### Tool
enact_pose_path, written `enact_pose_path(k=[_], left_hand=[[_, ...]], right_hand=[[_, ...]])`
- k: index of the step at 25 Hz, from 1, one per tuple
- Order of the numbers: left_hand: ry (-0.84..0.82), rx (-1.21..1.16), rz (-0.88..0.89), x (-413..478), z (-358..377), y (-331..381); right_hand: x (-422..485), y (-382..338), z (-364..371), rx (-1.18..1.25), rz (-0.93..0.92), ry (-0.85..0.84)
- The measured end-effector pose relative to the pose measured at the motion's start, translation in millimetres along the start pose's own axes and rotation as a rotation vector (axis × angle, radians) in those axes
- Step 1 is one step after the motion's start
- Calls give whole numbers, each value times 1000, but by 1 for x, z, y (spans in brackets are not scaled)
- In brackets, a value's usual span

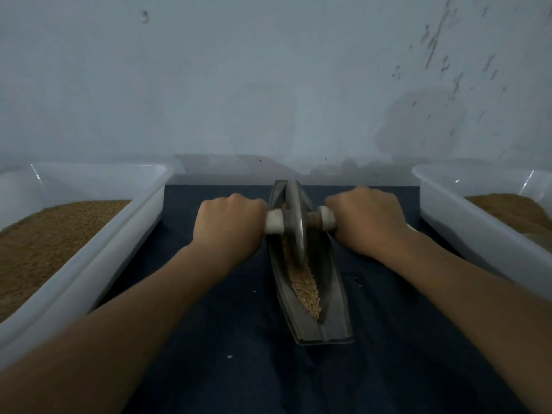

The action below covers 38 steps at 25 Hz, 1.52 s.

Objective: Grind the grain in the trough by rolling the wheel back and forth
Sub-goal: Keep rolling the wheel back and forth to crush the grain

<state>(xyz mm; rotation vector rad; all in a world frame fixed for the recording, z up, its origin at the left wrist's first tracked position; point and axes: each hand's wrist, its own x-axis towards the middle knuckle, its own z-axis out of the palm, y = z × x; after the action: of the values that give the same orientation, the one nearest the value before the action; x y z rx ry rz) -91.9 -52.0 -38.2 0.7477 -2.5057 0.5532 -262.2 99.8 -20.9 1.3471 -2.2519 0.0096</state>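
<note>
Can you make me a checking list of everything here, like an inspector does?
Surface: dark blue cloth.
Job's things: wheel stands in the trough, toward its far end; grain lies in the groove nearer the person.
Clutter: a few stray grains on the cloth.
Grips: left hand and right hand each grip one end of the handle.
Cables: nothing seen.
Surroundings: left tub and right tub hold brown fill; pale wall behind.

Metal wheel (pixel 295 218) stood upright at the far end of the trough (pixel 334 300), its white handles (pixel 274 223) gripped by left hand (pixel 228 222) and right hand (pixel 369 218), grain (pixel 306 289) spread along the near groove, trough laid on dark blue cloth (pixel 233 339), flanked by white left tub (pixel 98 264) and right tub (pixel 472 225), both filled with brown grain
</note>
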Motion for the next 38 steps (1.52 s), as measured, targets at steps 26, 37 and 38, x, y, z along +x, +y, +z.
enact_pose_path(k=[26, 37, 38], left_hand=[[-6, 78, 99, -2, -2, 0], [79, 9, 181, -37, -27, -4], [117, 9, 185, -39, -31, -6]], right_hand=[[-22, 8, 3, -16, 14, 40], [-57, 7, -13, -75, -58, 194], [-60, 8, -16, -69, -65, 203]])
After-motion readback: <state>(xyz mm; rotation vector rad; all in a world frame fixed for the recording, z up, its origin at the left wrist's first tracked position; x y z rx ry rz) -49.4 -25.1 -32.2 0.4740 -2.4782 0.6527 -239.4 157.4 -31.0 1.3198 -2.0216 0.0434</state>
